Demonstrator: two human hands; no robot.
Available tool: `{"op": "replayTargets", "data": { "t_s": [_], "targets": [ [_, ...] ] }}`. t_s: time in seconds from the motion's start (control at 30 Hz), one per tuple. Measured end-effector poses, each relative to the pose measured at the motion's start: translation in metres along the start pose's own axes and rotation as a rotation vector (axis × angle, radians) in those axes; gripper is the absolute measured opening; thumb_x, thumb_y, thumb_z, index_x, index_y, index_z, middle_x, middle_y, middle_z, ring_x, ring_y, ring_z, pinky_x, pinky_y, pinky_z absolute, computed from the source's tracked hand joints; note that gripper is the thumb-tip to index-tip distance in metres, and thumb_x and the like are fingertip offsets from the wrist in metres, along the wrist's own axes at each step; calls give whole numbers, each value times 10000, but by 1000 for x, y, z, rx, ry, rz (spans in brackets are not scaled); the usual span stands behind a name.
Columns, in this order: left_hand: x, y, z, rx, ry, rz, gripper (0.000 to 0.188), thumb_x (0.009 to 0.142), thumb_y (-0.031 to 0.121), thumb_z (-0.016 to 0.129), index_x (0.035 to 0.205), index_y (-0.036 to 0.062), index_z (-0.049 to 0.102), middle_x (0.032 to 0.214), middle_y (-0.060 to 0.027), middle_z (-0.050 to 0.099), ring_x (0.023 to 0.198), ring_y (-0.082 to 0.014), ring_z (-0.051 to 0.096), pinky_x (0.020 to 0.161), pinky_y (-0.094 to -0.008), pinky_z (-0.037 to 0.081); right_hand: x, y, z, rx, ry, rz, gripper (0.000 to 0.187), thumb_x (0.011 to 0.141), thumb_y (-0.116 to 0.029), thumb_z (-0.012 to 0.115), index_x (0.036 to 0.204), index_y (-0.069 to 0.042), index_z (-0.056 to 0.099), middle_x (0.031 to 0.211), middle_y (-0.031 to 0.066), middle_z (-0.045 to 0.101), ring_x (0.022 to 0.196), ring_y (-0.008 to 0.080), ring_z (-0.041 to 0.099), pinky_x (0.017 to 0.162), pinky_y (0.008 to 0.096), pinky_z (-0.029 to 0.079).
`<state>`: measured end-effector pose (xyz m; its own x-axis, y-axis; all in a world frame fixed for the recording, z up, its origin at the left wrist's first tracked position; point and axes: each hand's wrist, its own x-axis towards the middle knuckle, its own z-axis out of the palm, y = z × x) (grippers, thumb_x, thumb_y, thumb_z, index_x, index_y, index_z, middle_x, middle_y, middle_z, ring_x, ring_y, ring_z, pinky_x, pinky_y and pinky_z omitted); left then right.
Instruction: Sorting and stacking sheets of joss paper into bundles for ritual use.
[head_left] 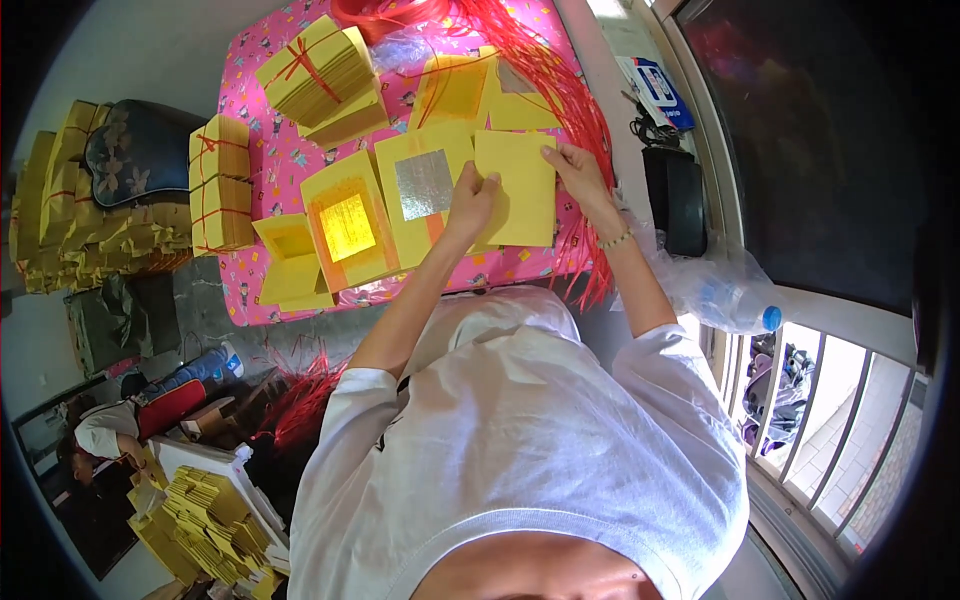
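Both hands hold a plain yellow paper sheet (522,195) above the pink patterned table cover. My left hand (474,205) is closed on its left edge, thumb on top. At the upper right corner, my right hand (583,182) pinches the same sheet between thumb and fingers. Beside my left hand lies yellow paper with a silver foil square (424,184). Further left is paper bearing a gold foil square (347,228) within an orange patch. A folded yellow paper (292,262) stands at the near left.
Yellow paper bundles tied with red string (312,70) stand at the back and left (220,185). Red plastic strands (545,70) hang over the right side. A clear plastic bottle (740,305) lies by the window. At lower left, another person (105,430) is beside yellow paper stacks (215,515).
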<state>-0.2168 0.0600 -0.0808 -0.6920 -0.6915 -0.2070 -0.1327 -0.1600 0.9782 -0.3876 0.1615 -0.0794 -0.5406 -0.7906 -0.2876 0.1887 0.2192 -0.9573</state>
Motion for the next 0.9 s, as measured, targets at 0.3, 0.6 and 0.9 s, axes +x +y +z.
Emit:
{"op": "replayTargets", "data": {
  "t_s": [0.3,0.6,0.9],
  "targets": [
    [-2,16,25,744,90,482,687,738,-50,593,1347,-111,282,1286,-329,361,1176,-442,422,990,-414,395,69,72,-42,-587,151,-85,273,915,-231,592,953,32,655,747,17,641,627,65,530,549,249,409],
    [-15,-6,50,1153,-395,373,701,665,14,659,1292,-87,361,1225,-242,446,1094,-385,490,947,-414,437,63,56,-28,-722,252,0,384,833,-403,616,822,-24,678,697,159,643,657,286,637,613,399,457],
    [-27,-33,66,1498,-264,528,556,788,121,532,1279,-110,413,1255,-230,464,1102,-311,507,912,-357,464,61,62,-28,-732,324,-2,402,812,-422,651,802,-22,696,656,128,647,604,215,627,584,367,454]
  ]
}}
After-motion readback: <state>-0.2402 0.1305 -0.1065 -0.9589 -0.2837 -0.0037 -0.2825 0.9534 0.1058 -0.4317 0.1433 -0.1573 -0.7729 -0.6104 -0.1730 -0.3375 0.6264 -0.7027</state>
